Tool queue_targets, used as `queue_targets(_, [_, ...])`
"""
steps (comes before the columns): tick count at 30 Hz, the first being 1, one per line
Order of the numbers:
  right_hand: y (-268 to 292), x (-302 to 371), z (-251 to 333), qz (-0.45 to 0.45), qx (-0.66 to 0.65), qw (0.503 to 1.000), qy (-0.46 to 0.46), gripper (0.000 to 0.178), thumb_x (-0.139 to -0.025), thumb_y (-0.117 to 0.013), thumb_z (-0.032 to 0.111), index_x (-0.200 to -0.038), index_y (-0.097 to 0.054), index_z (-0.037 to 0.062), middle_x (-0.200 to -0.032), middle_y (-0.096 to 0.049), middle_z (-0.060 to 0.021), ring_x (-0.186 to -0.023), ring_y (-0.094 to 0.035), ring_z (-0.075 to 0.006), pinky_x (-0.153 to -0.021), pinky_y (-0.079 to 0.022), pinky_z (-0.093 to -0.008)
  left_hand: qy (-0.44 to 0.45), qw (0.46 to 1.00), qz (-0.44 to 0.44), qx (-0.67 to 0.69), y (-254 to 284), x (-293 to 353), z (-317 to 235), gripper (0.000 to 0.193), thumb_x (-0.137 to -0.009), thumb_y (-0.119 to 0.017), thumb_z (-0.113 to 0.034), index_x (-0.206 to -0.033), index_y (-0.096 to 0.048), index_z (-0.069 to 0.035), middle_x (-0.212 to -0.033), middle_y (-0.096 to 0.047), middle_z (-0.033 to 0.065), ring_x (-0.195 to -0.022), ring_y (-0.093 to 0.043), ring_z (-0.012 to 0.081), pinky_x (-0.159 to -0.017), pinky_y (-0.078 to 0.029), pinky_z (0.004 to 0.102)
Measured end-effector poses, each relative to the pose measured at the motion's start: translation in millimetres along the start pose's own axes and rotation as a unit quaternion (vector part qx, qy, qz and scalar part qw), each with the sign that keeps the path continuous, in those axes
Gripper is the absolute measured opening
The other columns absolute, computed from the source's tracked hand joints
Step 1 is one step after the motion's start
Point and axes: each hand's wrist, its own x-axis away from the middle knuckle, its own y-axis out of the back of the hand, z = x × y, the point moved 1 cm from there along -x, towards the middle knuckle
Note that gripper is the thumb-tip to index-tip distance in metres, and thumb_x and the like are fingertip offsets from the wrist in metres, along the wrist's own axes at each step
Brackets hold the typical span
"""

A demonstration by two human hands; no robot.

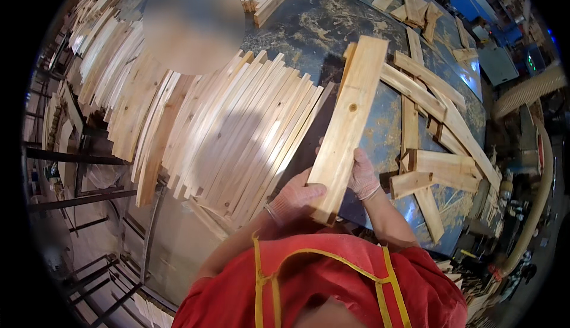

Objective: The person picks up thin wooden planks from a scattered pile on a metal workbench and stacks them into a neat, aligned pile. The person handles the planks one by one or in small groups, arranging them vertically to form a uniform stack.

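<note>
A pale wooden board (351,117) with a dark knot slants away from my body, held up in both hands. Behind its far left edge shows part of another piece of wood (347,73); I cannot tell whether it is held too. My left hand (295,197), in a light knitted glove, grips the near left side with the thumb on top. On the right edge, my gloved right hand (362,175) is closed round the board. Fingers under the wood are hidden.
To the left stands a long row of upright-edged wooden boards (237,132). Loose boards (454,129) lie crosswise on the blue, sawdust-strewn table (380,144) at right. A ribbed hose (537,185) curves along the right side. A dark metal frame (83,157) stands at left.
</note>
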Motion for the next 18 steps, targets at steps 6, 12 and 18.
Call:
queue_targets(6, [-27.3, 11.1, -25.6, -0.195, 0.239, 0.951, -0.021, 0.071, -0.100, -0.073, 0.028, -0.158, -0.045, -0.0009, -0.131, -0.067, -0.0108, -0.110, -0.066, -0.0199, -0.097, -0.056, -0.0357, -0.088, 0.752, -0.181, -0.627, 27.9, 65.3, 22.6, 0.060, -0.089, -0.073, -0.020, -0.143, -0.055, 0.000, -0.116, -0.070, 0.0239, -0.098, -0.071, 0.0413, -0.089, -0.058, 0.0458])
queue_targets(12, [-58.7, -15.2, -41.2, 0.016, 0.268, 0.960, -0.076, 0.067, -0.097, -0.072, 0.025, -0.155, -0.049, 0.0016, -0.140, -0.065, -0.0130, -0.120, -0.062, -0.0196, -0.098, -0.052, -0.0332, -0.187, 0.617, -0.193, -0.740, 18.6, 62.0, 10.4, 0.073, -0.079, -0.079, -0.035, -0.140, -0.057, -0.001, -0.140, -0.059, 0.0178, -0.133, -0.055, 0.0391, -0.112, -0.042, 0.0544])
queue_targets(18, [47.5, -57.8, 168.5, -0.191, 0.743, 0.636, 0.081, 0.095, -0.086, -0.084, 0.037, -0.164, -0.044, 0.0019, -0.162, -0.053, -0.0230, -0.146, -0.055, -0.0297, -0.122, -0.042, -0.0364, -0.161, 0.574, -0.210, -0.775, 44.2, 5.5, -11.9, 0.073, -0.072, -0.077, -0.035, -0.138, -0.060, -0.009, -0.141, -0.055, 0.0152, -0.137, -0.048, 0.0384, -0.117, -0.035, 0.0594])
